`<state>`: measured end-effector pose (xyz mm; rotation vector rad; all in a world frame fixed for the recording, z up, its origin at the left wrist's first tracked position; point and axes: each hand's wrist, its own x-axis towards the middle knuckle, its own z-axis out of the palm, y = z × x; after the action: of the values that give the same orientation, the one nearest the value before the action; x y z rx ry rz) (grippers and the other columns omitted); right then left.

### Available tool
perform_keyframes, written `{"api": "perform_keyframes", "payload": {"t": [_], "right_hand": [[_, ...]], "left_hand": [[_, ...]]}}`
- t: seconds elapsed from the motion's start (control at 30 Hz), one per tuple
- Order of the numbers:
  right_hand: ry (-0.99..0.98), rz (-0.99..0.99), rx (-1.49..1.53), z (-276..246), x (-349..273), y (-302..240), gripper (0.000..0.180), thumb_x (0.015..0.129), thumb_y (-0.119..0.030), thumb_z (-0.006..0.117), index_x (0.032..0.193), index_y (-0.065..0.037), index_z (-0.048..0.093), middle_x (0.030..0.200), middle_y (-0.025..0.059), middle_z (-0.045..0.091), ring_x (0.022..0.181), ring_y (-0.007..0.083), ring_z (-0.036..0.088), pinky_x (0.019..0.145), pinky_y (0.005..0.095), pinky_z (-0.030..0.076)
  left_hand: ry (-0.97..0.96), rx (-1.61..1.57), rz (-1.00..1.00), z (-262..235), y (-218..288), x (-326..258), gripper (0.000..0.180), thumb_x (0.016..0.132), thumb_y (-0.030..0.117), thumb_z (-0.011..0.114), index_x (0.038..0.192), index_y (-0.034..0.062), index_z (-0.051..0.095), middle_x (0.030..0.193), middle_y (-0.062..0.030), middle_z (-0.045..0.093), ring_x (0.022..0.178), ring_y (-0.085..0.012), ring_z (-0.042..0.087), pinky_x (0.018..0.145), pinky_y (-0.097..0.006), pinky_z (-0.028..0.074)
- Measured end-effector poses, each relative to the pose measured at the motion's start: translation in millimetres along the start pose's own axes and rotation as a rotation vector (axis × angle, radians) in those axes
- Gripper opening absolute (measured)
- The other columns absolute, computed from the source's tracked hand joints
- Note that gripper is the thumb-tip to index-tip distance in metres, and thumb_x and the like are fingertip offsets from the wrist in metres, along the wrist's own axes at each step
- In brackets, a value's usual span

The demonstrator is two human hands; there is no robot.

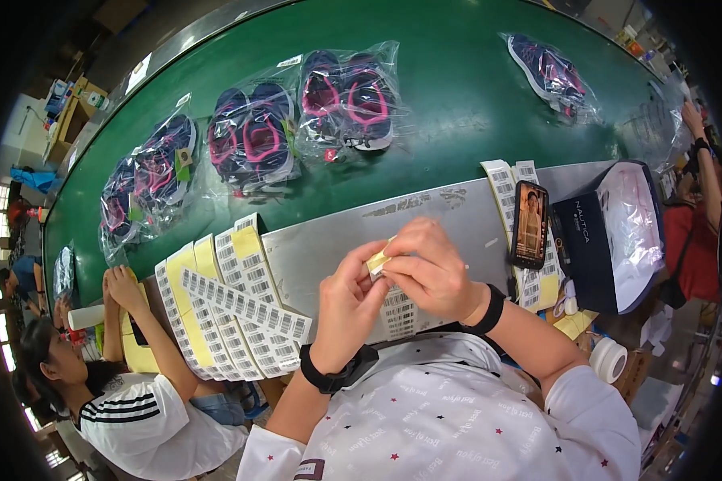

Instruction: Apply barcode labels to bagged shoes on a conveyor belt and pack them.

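My left hand (346,290) and my right hand (431,271) meet in front of my body, above the metal edge of the table. Between their fingertips is a small yellow label backing strip (377,261), pinched from both sides. Just below the hands a sheet of barcode labels (399,314) lies by the table edge; whether it joins the pinched strip I cannot tell. Left of my left hand, long barcode label sheets (208,333) lie overlapped, with a loose label strip (245,305) slanting across them.
Bagged pairs of navy and pink shoes (253,136) lie on the green conveyor belt (449,88), with another bagged shoe (547,72) farther right. A phone (529,224) leans on label sheets beside a dark open box (594,240). A co-worker (148,401) sits at left.
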<state>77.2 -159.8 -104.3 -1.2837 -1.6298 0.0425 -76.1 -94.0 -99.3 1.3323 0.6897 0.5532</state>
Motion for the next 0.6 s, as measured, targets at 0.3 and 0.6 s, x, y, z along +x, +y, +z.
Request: {"api": "perform_keyframes", "payload": {"t": [0.3,0.6], "right_hand": [[-0.051,0.229,0.048,-10.4,14.6,-5.3,0.018,0.073,0.003,0.070,0.088,0.001,0.061,0.107,0.0143,0.061,0.096,0.0327,0.059,0.084,0.0443,0.048],[-0.108,-0.025,-0.039,-4.9,27.7,-7.1,0.024,0.072,0.001,0.069,0.094,0.000,0.059,0.108,0.0156,0.059,0.100,0.0348,0.058,0.090,0.0464,0.047]], "left_hand": [[-0.062,-0.003,-0.047,-13.4,4.0,-1.4,0.048,0.087,-0.010,0.061,0.132,-0.0045,0.046,0.114,-0.0133,0.063,0.102,-0.0152,0.064,0.085,-0.025,0.054],[0.043,0.199,-0.142,-38.3,-18.2,-1.3,0.056,0.087,-0.008,0.060,0.138,-0.0033,0.039,0.113,-0.0136,0.062,0.084,-0.0109,0.066,0.064,-0.022,0.053]]}}
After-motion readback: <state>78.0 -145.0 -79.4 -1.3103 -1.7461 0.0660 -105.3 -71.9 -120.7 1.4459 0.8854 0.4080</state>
